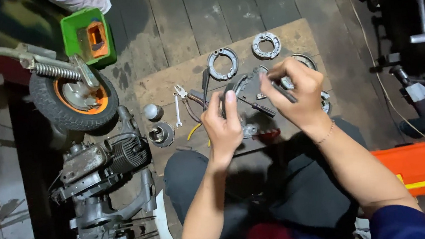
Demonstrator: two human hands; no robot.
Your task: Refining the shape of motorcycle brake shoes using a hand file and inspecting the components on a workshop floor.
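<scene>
A dismantled small engine (102, 166) with a finned cylinder lies on the dark plank floor (204, 19) at the person's left, and beyond it stands a small wheel (72, 100) with a black tyre and orange hub, fitted with a coil spring and a curved metal tube. An orange toolbox (418, 166) sits at the right edge, and a green plastic bin (87, 36) rests on the floor beyond the wheel. In front of the person's knees a flat piece of cardboard (164, 85) carries the loose parts. The left hand (221, 126) is raised over the cardboard, its fingers clasped around a curved grey brake shoe (237, 84), thumb upright. The right hand (296, 95) is closed around a thin dark tool (284, 93), its tip at the brake shoe. On the cardboard beyond the hands lie two more brake shoe sets (221, 63), one nearer and one farther right. A small spanner (177, 112) and pliers (185, 99) lie left of the hands, near a screwdriver (257, 108).
</scene>
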